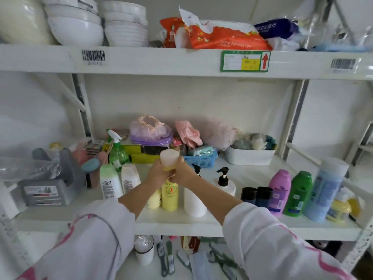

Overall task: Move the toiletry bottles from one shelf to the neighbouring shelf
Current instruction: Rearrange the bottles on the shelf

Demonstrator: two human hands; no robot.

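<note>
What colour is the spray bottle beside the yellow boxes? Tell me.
Green, with a white trigger head; spray bottle, head view.

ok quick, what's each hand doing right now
Left hand: grips the pale bottle.
Right hand: grips the same bottle, lower down.

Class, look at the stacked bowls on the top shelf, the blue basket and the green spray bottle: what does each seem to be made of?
Stacked bowls: probably glazed ceramic or melamine; white, smooth, slightly shiny.
Blue basket: moulded plastic, judging by its fine lattice wall.
Green spray bottle: clear tinted plastic, see-through, with a white trigger head.
</note>
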